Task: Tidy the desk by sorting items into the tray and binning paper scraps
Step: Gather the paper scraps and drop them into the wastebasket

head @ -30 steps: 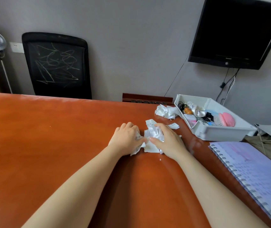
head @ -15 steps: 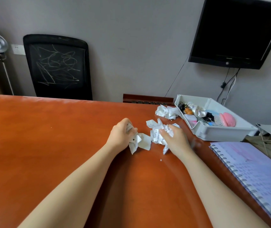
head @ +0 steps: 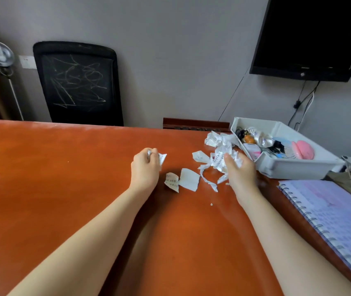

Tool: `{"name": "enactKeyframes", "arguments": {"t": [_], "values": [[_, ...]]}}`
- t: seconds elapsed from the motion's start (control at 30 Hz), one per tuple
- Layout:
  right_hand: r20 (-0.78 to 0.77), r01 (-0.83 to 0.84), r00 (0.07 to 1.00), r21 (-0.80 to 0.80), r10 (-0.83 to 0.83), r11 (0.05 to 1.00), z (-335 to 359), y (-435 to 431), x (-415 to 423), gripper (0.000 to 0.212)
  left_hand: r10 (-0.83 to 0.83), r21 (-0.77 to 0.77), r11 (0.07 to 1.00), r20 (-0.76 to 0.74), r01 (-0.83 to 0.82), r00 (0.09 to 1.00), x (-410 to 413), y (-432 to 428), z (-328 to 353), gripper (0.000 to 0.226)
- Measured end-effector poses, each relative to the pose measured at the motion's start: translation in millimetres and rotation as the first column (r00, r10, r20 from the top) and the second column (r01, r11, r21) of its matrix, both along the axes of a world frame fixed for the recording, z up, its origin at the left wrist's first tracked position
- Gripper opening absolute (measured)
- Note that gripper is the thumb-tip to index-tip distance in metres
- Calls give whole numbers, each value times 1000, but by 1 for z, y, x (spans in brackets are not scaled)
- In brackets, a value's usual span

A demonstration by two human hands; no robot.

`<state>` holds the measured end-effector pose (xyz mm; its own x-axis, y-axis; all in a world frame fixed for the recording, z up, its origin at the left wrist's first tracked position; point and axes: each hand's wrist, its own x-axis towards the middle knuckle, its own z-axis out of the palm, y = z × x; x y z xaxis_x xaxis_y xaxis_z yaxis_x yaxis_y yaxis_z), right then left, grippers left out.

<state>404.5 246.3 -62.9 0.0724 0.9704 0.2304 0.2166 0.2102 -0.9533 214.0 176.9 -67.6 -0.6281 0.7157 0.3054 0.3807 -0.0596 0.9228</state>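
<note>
The left hand [head: 145, 167] rests near the middle of the table [head: 42, 189], fingers curled around a small paper scrap [head: 162, 157] whose white corner projects to the right of the knuckles. The right hand [head: 240, 171] sits toward the far right corner, fingers and thumb clamped on a crumpled wad of paper [head: 220, 160]; black print runs across the wad but is too small to read. Between the two hands, two flat scraps [head: 188, 180] lie side by side on the table, the left one [head: 172, 180] carrying faint printed lines that are not legible. A torn strip [head: 209, 183] lies just beside the right hand, and one more piece [head: 199, 155] lies just behind it. A second crumpled pile [head: 217, 138] sits at the far edge, touching the white tray [head: 294, 168]. The tray occupies the far right corner and holds a pink hairbrush [head: 302, 148] among other small items. A spiral notebook [head: 338, 212] lies open along the right edge; its writing cannot be read. A black screen [head: 315, 35] hangs on the wall; its logo is not legible.
</note>
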Motion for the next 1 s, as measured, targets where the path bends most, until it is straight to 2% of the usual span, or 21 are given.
{"name": "enactKeyframes", "arguments": {"t": [0.13, 0.23, 0.27, 0.37, 0.43, 0.5, 0.53, 0.67, 0.73, 0.8, 0.9, 0.97, 1.0], "values": [[27, -20, 999, 10, 20, 1000, -3, 3, -1, 41, -119, -37, 993, -129, 115, 984, 1, -9, -1, 49], [101, -26, 995, 27, 23, 999, -8, 7, -3, 34, -236, -204, 962, -286, 181, 929, -4, -10, -2, 31], [123, -39, 992, 32, 35, 999, -10, 9, -4, 36, -264, -270, 947, -337, 176, 904, -3, -10, -1, 27], [218, -67, 974, 60, 53, 996, -13, 11, -5, 30, -308, -453, 889, -476, 70, 824, 5, -8, 3, 52], [240, -78, 969, 63, 61, 995, -14, 12, -5, 29, -325, -536, 844, -564, -37, 759, 11, -5, 6, 56], [256, -75, 965, 60, 57, 995, -14, 12, -6, 17, -337, -558, 821, -642, -118, 689, 16, -3, 7, 48], [267, -77, 962, 67, 57, 995, -14, 11, -6, 20, -342, -553, 822, -670, -135, 659, 17, -3, 6, 45], [281, -111, 956, 58, 91, 992, -16, 15, -6, 12, -327, -481, 867, -745, -128, 581, 15, -6, 2, 41], [283, -123, 954, 53, 103, 991, -15, 14, -7, 21, -292, -442, 890, -743, -113, 602, 11, -7, 2, 42], [274, -122, 956, 49, 104, 991, -16, 13, -7, 22, -254, -402, 913, -688, -66, 680, 8, -5, 2, 47], [288, -120, 952, 33, 105, 992, -12, 8, -7, 17, -266, -345, 934, -484, 97, 834, 6, 2, 3, 51], [273, -124, 956, 37, 109, 992, -9, 6, -7, 19, -326, -329, 922, -370, 206, 870, 7, 9, 3, 49], [256, -128, 960, 30, 116, 991, -7, 5, -7, 14, -347, -313, 917, -319, 247, 882, 8, 13, 3, 46]]}}
